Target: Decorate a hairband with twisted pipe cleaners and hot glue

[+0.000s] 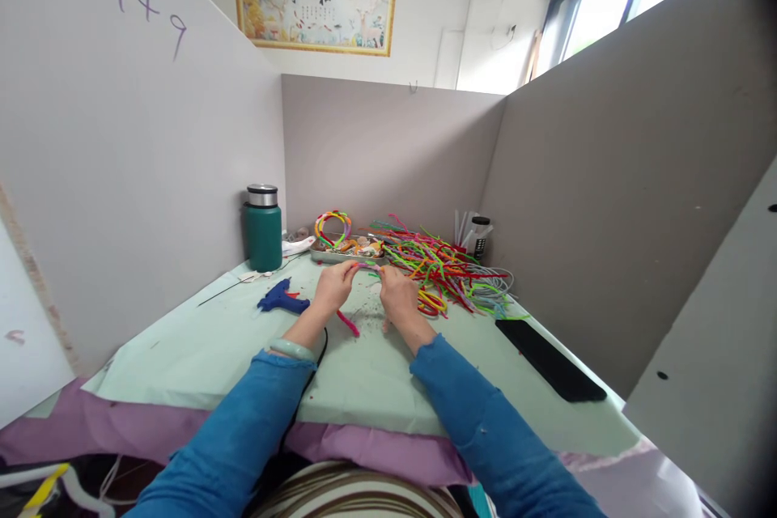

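Observation:
Between my two hands, a short stretch of a multicoloured pipe cleaner strip [367, 265] shows, slightly arched above the table. My left hand [335, 286] pinches its left end and my right hand [398, 294] pinches its right end. Fingers cover the rest of the strip. Below my left hand a fuzzy pink pipe cleaner [349, 324] slants down; whether it joins the held strip I cannot tell. Left of that wrist lies a blue glue gun [284, 298]. Beyond my right hand spreads a large pile of coloured pipe cleaners [446, 263].
Colourful braided hoops [333, 230] stand in a metal tray [346, 256] of small items at the back. A green bottle [263, 233] is at the left, a black-lidded jar [479, 238] back right. A black flat strip [549, 360] lies right. Grey partitions [394, 154] enclose the table.

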Tool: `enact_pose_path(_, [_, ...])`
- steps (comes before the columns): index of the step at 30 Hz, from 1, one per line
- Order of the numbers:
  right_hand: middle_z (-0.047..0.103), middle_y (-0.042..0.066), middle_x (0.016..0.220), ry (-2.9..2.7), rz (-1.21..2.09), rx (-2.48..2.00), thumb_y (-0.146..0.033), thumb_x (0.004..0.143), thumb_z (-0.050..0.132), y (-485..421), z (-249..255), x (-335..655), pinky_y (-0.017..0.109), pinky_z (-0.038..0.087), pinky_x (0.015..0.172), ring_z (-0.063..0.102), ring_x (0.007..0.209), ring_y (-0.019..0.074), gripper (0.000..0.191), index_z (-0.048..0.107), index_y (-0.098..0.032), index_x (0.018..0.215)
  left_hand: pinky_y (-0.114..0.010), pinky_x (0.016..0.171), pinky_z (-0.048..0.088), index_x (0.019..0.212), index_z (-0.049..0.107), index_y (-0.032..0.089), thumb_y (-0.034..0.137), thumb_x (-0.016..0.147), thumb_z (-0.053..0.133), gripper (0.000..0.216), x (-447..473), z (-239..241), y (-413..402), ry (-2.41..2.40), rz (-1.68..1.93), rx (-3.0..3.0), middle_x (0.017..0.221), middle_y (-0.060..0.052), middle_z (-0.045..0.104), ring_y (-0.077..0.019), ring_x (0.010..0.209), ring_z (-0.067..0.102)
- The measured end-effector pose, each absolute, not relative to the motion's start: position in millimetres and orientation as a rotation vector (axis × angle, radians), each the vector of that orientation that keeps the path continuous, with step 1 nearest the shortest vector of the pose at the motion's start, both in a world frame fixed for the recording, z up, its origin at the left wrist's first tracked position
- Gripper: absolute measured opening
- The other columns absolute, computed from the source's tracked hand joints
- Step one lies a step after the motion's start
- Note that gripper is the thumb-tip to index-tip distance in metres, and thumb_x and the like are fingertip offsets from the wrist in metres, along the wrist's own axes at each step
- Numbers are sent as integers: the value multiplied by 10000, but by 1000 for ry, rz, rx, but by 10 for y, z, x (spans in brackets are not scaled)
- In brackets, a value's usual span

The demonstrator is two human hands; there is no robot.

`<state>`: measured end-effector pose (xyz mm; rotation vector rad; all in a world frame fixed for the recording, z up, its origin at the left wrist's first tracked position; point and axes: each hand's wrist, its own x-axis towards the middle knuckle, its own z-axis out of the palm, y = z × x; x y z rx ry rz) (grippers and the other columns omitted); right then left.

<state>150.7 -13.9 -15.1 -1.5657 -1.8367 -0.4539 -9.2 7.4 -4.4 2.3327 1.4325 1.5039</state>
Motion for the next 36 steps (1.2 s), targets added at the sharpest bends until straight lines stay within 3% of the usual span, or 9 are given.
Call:
enact_pose_path(5, [656, 66, 895, -1825, -406, -1574, -252, 954, 320, -133, -156, 1476, 247, 345, 648, 597, 781, 156, 279, 586, -184, 1003, -219, 604, 365, 908, 694, 195, 345, 861, 442, 297, -86, -41, 82, 1458, 1519, 2278, 643, -20, 636, -138, 628, 556])
enact_pose_path(10, [665, 91, 946, -1734, -226, -1599, -379, 923, 399, -127, -151, 1475, 254, 366, 687, 609, 828, 182, 408, 455, -162, 1264, -211, 535, 352, 992, 684, 168, 341, 818, 486, 315, -102, 4, 99, 1387, 1501, 2010, 525, 19, 538, -112, 523, 486])
enact_pose_path(16, [662, 67, 753, -1717, -129, -1601, -363, 936, 332, -82, -192, 1553, 246, 326, 614, 588, 683, 165, 357, 633, -173, 908, -207, 423, 330, 1036, 619, 138, 386, 768, 571, 368, -126, 4, 126, 1158, 1460, 1618, 564, 32, 535, -63, 394, 382])
enact_pose_path(21, [635, 44, 685, -1545, -41, -1495, -371, 924, 330, -50, -205, 1567, 238, 305, 563, 550, 596, 146, 363, 626, -171, 856, -245, 469, 444, 783, 594, 111, 394, 794, 574, 283, -161, 31, 100, 969, 1281, 1174, 655, -35, 589, -71, 427, 464])
enact_pose_path(28, [595, 16, 602, -1467, 132, -1392, -370, 896, 349, -9, -214, 1593, 244, 300, 517, 503, 491, 134, 337, 605, -182, 785, -253, 497, 470, 787, 610, 105, 258, 814, 569, 161, -196, 79, 55, 835, 1189, 1004, 690, -40, 601, -73, 455, 489])
enact_pose_path(36, [593, 6, 612, -1418, 348, -1295, -423, 881, 353, 25, -244, 1607, 236, 337, 471, 484, 438, 113, 351, 598, -172, 861, -270, 543, 489, 783, 619, 89, 199, 797, 571, 121, -225, 56, 91, 807, 1158, 978, 647, -27, 582, -81, 476, 512])
